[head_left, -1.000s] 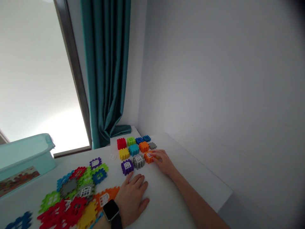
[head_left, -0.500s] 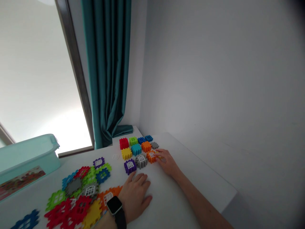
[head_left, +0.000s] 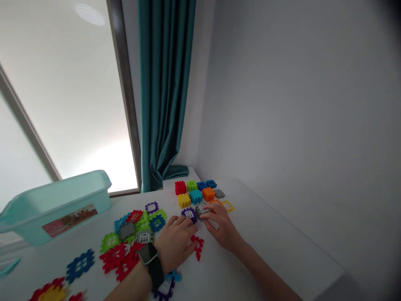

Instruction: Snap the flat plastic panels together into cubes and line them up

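Waffle-block cubes toward the far corner of the table, flat tiles to their left, tub behind those.

Left hand has slid up to the purple block, right hand over to the gray block, and hey, a loose red piece now sits by them.

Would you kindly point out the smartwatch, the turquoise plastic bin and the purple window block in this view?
smartwatch (head_left: 148,253), head view, on its face
turquoise plastic bin (head_left: 28,221), head view, on its front wall
purple window block (head_left: 189,214), head view, on its white window
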The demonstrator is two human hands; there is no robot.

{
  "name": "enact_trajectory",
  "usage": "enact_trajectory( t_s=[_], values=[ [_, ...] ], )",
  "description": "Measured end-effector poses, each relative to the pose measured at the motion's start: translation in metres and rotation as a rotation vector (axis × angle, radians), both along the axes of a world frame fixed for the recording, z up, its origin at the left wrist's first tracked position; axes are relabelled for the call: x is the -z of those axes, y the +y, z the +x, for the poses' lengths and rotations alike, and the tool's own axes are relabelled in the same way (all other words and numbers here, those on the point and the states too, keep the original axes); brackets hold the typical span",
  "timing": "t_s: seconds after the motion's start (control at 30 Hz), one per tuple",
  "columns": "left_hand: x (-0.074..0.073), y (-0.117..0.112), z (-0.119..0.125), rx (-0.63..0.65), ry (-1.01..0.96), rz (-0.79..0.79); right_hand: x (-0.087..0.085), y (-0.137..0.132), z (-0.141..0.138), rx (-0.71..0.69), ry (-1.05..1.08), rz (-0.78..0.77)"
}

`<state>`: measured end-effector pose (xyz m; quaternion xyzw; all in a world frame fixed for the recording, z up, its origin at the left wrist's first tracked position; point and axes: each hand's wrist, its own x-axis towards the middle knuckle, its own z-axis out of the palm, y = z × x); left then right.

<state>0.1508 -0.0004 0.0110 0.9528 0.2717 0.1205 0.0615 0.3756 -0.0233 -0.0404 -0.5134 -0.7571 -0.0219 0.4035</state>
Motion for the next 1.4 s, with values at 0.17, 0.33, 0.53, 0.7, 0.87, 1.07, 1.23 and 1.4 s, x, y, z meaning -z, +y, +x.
enact_trajectory(
  t_s=[0.17, 0.33, 0.53, 0.7, 0.87, 1.07, 1.23, 1.4],
  values=[
    [-0.007, 0.007, -0.044, -0.110, 0.011, -0.022, -0.011, 0.009, -0.042, -0.097, -0.078, -0.032],
    [-0.006, 0.014, -0.092, -0.239, 0.017, -0.006, -0.014, 0.022, -0.077, -0.167, -0.103, -0.065],
    [-0.003, 0.016, -0.139, -0.343, 0.013, 0.015, -0.028, 0.032, -0.118, -0.258, -0.163, -0.130],
    [-0.005, 0.016, -0.169, -0.394, -0.024, 0.014, -0.031, 0.031, -0.146, -0.319, -0.176, -0.224],
    [-0.009, 0.013, -0.197, -0.391, -0.007, -0.005, -0.011, 0.019, -0.160, -0.346, -0.117, -0.259],
    [-0.012, 0.013, -0.244, -0.416, -0.017, -0.028, 0.002, 0.013, -0.160, -0.318, -0.075, -0.351],
    [-0.009, 0.007, -0.287, -0.432, -0.005, -0.056, 0.002, 0.014, -0.159, -0.303, -0.156, -0.460],
    [-0.006, -0.005, -0.309, -0.436, 0.027, -0.155, 0.006, 0.015, -0.160, -0.298, -0.159, -0.462]
  ],
)
